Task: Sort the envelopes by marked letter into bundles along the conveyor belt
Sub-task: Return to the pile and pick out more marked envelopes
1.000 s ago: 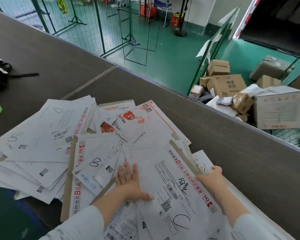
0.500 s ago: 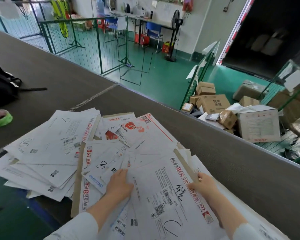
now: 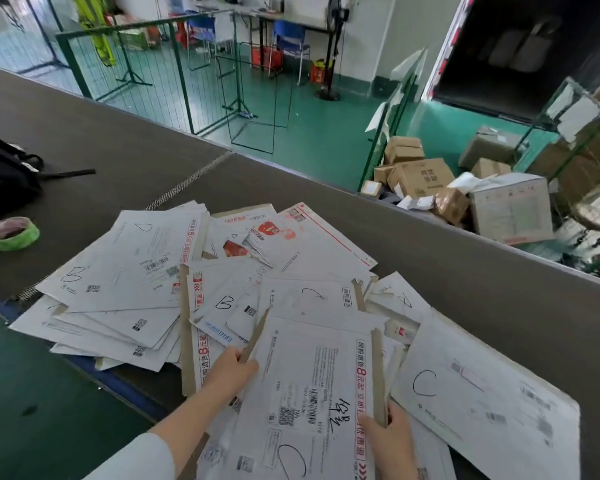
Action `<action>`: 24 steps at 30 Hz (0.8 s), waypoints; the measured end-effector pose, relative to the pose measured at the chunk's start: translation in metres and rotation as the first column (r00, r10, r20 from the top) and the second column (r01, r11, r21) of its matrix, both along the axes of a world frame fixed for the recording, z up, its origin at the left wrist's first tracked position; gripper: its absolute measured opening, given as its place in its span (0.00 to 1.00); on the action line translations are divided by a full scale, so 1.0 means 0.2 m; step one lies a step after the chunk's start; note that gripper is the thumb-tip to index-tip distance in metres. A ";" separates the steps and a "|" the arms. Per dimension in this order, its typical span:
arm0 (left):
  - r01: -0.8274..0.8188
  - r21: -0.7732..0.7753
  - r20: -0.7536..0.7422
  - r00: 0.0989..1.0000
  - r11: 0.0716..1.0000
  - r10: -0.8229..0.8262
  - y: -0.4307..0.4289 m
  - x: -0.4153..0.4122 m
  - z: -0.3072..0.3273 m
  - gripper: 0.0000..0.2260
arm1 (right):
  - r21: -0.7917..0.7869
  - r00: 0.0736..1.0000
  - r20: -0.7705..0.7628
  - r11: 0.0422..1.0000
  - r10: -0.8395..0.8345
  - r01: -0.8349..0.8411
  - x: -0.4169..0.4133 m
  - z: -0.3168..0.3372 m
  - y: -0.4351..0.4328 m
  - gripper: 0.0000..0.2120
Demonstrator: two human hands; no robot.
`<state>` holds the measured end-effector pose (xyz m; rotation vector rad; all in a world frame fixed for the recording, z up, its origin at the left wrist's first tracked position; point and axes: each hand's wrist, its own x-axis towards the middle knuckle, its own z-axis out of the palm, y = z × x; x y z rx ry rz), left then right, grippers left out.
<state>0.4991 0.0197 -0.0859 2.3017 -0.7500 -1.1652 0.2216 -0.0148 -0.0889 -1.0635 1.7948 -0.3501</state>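
Left hand [image 3: 230, 370] is gripping the left edge of one envelope [image 3: 312, 382], fingers curled round the edge. Right hand [image 3: 390, 441] is pinching the right edge nearer the person. The envelope is being held printed side up just above the conveyor belt [image 3: 482, 282]. Its long axis is running away from the person, and its torn flap end is pointing toward the far edge of the belt. A hand-drawn letter, seemingly C, is sitting at its near end.

Just to the right of the held envelope, a second envelope [image 3: 482, 393] marked C is lying flat and slightly askew. By judgement it is starting a C bundle.

To the left of and beyond the held envelope, a loose heap [image 3: 174, 282] is lying overlapped, with B, D and C marks showing mixed together. No other bundles are showing, so sorting is judged barely begun, with most of the work remaining.

Far left of the held envelope, a green tape roll [image 3: 13, 233] and a black bag [image 3: 4, 178] are resting on the belt.
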 end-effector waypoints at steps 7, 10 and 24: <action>-0.064 -0.109 -0.020 0.998 0.992 0.062 0.06 -0.04 0.00 0.11 | -0.076 0.992 -0.110 0.996 -0.062 0.054 0.08 0.03 0.15 0.14; -0.115 -0.067 -0.374 0.924 0.991 0.082 0.06 -0.05 0.03 0.16 | 0.008 0.967 0.095 0.972 -0.236 0.236 0.06 0.06 0.13 0.13; -0.167 -0.199 -0.468 0.882 0.966 0.056 -0.03 -0.04 0.32 0.10 | -0.072 0.904 0.418 0.988 -0.095 0.137 0.01 0.41 -0.03 0.08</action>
